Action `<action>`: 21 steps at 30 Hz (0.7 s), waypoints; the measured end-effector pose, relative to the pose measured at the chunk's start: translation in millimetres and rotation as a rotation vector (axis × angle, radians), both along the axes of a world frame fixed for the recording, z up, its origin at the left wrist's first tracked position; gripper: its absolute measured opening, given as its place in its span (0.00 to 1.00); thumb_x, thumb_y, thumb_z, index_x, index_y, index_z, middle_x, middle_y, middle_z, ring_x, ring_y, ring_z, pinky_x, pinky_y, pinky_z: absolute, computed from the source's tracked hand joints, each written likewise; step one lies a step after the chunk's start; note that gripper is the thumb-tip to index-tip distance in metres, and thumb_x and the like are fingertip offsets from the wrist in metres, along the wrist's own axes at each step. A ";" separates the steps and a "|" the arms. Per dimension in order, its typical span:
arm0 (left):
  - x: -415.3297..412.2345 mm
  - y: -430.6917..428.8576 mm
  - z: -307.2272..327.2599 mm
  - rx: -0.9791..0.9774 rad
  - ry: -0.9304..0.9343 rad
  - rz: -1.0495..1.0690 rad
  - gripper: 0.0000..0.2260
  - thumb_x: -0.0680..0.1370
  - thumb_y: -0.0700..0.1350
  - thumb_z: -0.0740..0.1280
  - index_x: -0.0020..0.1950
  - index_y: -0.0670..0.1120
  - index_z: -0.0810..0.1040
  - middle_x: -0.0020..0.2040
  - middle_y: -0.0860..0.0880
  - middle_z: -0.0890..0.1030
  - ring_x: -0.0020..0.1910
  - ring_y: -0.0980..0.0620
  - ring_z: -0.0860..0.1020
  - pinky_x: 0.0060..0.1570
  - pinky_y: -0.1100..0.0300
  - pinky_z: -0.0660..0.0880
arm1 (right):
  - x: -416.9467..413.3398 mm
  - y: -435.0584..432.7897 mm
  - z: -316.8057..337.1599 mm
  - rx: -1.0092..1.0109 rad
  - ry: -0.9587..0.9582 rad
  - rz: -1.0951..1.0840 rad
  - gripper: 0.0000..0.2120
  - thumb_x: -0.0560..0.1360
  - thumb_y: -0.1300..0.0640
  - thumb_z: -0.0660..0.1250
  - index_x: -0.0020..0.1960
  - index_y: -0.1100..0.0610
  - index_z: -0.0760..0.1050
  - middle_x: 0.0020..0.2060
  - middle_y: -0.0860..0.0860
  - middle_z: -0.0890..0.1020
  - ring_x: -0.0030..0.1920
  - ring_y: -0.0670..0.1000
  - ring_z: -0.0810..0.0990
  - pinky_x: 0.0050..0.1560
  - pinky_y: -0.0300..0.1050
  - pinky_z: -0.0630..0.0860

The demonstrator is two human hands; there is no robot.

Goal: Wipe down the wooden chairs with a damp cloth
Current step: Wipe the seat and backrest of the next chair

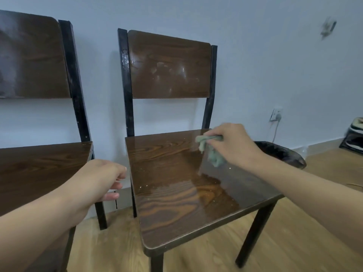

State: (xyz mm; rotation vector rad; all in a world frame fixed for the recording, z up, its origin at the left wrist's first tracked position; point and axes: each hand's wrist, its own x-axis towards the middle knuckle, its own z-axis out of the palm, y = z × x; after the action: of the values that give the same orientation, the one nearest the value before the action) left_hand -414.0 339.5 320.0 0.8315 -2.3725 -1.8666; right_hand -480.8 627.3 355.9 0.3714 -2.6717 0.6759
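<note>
Two dark wooden chairs with black metal frames stand against the wall. The right chair's seat is glossy and wet, with small specks on it, and its backrest shows smears. My right hand grips a crumpled green cloth over the seat's far right corner. My left hand hovers in the gap beside the seat's left edge, fingers loosely curled and holding nothing. The left chair is partly cut off by the frame edge.
A bin lined with a black bag stands just right of the right chair. A wall socket with a plug and cable is behind it. Shoes on a low rack sit at the far right. The floor is light wood.
</note>
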 end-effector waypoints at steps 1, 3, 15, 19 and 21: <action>-2.2 -0.1 0.9 0.005 -0.011 0.017 0.08 0.79 0.35 0.70 0.58 0.38 0.81 0.51 0.38 0.81 0.47 0.44 0.82 0.38 0.52 0.81 | 19.6 -28.7 1.7 0.013 0.003 0.096 0.10 0.79 0.58 0.70 0.57 0.51 0.86 0.46 0.43 0.80 0.46 0.42 0.79 0.48 0.36 0.75; -2.3 -2.7 1.8 0.054 -0.031 0.070 0.07 0.79 0.35 0.69 0.57 0.37 0.80 0.49 0.38 0.79 0.48 0.42 0.81 0.38 0.51 0.78 | 54.5 -80.9 2.1 -0.004 0.002 0.305 0.12 0.79 0.57 0.69 0.62 0.52 0.83 0.49 0.44 0.79 0.48 0.42 0.76 0.53 0.37 0.74; 10.7 -8.9 -0.6 0.198 0.030 0.104 0.10 0.83 0.46 0.65 0.49 0.40 0.79 0.47 0.38 0.79 0.43 0.39 0.79 0.39 0.44 0.77 | 20.0 -52.5 -33.3 0.486 -0.058 0.184 0.08 0.75 0.63 0.70 0.52 0.60 0.85 0.46 0.57 0.83 0.48 0.56 0.82 0.47 0.46 0.79; 15.6 -3.1 2.5 0.207 0.012 0.059 0.11 0.83 0.46 0.66 0.47 0.39 0.79 0.45 0.38 0.78 0.41 0.40 0.78 0.37 0.47 0.75 | -15.4 74.7 -31.7 0.372 -0.143 -0.195 0.11 0.79 0.65 0.65 0.54 0.58 0.85 0.48 0.57 0.84 0.48 0.56 0.83 0.50 0.48 0.81; 15.6 -3.1 1.0 0.207 0.009 0.031 0.11 0.83 0.45 0.65 0.47 0.38 0.78 0.45 0.38 0.76 0.39 0.41 0.76 0.36 0.49 0.73 | -24.5 123.4 -31.2 0.307 -0.160 -0.308 0.12 0.79 0.66 0.64 0.55 0.60 0.85 0.50 0.59 0.86 0.48 0.57 0.83 0.50 0.46 0.79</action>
State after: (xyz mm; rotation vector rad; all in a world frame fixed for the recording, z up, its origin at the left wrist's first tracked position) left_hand -398.4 336.4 320.9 0.8656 -2.1739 -2.1255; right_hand -505.3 750.7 324.7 -0.0236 -2.9010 0.2103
